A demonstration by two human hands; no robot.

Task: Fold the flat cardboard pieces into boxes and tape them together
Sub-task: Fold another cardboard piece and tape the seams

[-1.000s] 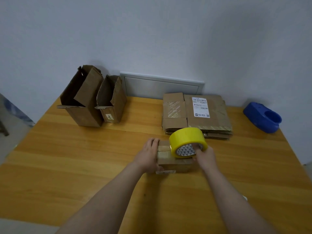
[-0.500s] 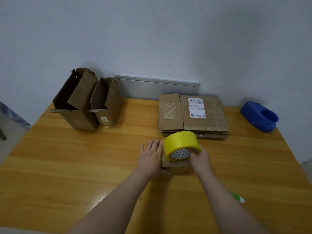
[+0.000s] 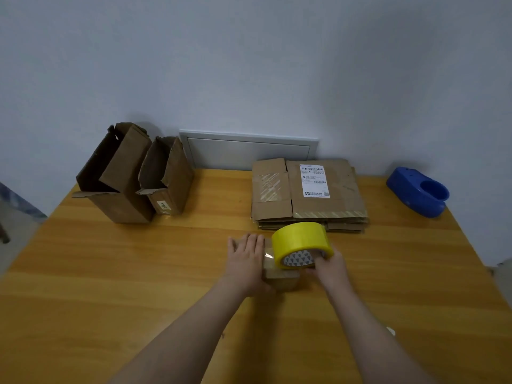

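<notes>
Flat-fingered, my left hand (image 3: 245,259) presses the small box (image 3: 281,281) on the bench (image 3: 110,273); my right hand (image 3: 329,268) grips the yellow tape roll (image 3: 297,238) atop it.

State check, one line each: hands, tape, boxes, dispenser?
left hand: flat, pressing the small box
right hand: grips the tape roll
tape roll: on edge atop the small box
small box: folded shut
cardboard stack: flat, unfolded
larger upright box: folded, top open
smaller upright box: folded, top open
blue dispenser: no roll loaded
</notes>
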